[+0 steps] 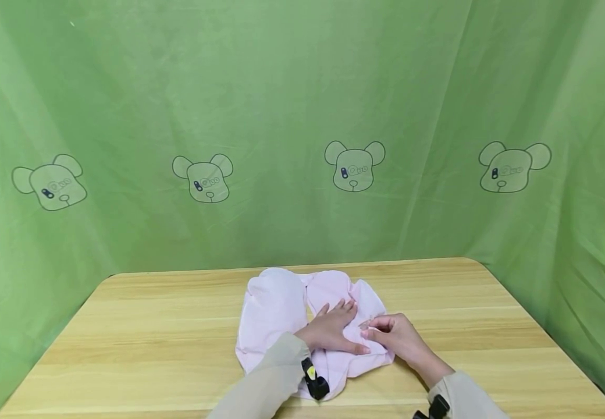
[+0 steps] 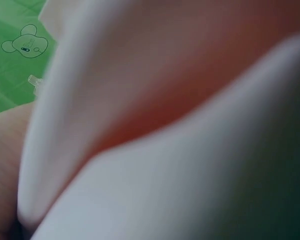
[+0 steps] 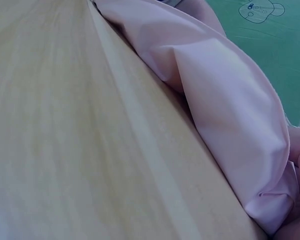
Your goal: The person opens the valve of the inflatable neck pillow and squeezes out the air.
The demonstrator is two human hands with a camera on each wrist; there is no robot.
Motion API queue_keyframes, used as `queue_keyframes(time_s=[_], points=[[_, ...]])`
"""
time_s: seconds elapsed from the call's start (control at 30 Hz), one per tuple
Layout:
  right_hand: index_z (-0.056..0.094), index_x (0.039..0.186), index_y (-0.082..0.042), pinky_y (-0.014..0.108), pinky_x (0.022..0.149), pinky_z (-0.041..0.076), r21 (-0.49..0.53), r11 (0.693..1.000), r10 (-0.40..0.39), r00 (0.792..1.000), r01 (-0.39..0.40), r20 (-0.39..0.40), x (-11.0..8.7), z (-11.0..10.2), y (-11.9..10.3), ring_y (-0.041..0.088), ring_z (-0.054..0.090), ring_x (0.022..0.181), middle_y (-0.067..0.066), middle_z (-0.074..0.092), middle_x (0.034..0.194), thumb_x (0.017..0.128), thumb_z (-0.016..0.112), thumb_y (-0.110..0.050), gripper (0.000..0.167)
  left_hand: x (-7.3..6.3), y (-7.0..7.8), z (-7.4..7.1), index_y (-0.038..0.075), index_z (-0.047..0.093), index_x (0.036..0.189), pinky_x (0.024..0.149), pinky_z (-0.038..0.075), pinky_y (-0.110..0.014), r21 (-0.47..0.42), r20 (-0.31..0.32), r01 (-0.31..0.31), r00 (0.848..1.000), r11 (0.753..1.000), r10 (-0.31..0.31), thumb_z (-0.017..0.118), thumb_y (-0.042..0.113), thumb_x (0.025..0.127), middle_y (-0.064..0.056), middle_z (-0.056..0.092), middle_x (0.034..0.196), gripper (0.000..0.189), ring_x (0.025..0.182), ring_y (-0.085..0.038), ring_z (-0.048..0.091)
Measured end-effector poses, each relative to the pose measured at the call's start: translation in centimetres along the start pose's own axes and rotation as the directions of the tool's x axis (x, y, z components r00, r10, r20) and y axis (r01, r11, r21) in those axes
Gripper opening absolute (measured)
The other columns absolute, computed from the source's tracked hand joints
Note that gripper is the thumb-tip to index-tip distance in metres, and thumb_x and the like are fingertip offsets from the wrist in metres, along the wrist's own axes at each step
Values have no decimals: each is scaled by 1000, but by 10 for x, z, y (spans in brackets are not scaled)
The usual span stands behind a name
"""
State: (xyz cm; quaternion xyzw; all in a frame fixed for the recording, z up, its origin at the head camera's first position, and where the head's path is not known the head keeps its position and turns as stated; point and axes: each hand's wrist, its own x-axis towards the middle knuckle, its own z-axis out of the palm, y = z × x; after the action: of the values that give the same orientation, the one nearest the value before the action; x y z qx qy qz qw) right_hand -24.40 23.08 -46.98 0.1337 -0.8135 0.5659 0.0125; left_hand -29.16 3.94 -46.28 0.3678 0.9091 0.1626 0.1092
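A pale pink inflatable neck pillow (image 1: 273,308) lies on the wooden table, its left side puffed up and its right side flatter and creased. My left hand (image 1: 334,331) rests on the right side with fingers spread and thumb out. Just right of it, my right hand (image 1: 399,337) pinches the pillow's small clear valve (image 1: 365,323) between thumb and fingers. Blurred pink folds (image 2: 140,175) fill most of the left wrist view. In the right wrist view the wrinkled pillow edge (image 3: 230,110) stands against the tabletop, hiding much of both hands.
The wooden table (image 1: 140,337) reaches out on both sides of the pillow. Behind it hangs a green curtain (image 1: 281,87) printed with bear heads. Black wrist straps (image 1: 315,381) sit on the beige sleeves.
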Motion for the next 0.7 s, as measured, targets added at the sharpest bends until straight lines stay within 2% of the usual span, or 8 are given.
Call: queue_keyframes(time_s=[0.17, 0.37, 0.53, 0.7], points=[[70, 91, 8, 18, 67, 47, -8, 1000, 28, 1000, -28, 2, 1, -1, 0, 1, 56, 76, 10, 68, 88, 82, 72, -9, 20, 1, 1, -1, 7, 19, 150, 116, 7, -44, 29, -1, 1, 1000, 1000, -1, 60, 62, 80, -5, 12, 157, 98, 144, -19, 8], [69, 91, 9, 18, 65, 46, -4, 1000, 24, 1000, -24, 0, 0, -1, 0, 0, 56, 76, 9, 69, 87, 82, 71, -9, 20, 2, 1, 1, 8, 20, 150, 116, 6, -44, 13, -10, 7, 1000, 1000, -7, 61, 62, 79, -4, 12, 157, 98, 144, -19, 8], [69, 90, 10, 18, 67, 46, -6, 1000, 23, 1000, -23, 1, 0, 0, 0, 1, 57, 78, 6, 70, 87, 82, 72, -11, 23, -1, 0, -1, 7, 24, 149, 116, 8, -41, -81, -16, 26, 1000, 996, -27, 63, 62, 78, -4, 17, 156, 98, 144, -18, 11], [69, 90, 9, 18, 69, 48, 11, 1000, 25, 1000, -25, -7, 0, 1, 1, 2, 59, 79, 4, 70, 87, 81, 73, -12, 22, -8, -1, -12, 5, 28, 147, 116, 11, -39, -223, -23, 20, 999, 975, -26, 67, 56, 78, -7, 23, 154, 94, 144, -21, 14]])
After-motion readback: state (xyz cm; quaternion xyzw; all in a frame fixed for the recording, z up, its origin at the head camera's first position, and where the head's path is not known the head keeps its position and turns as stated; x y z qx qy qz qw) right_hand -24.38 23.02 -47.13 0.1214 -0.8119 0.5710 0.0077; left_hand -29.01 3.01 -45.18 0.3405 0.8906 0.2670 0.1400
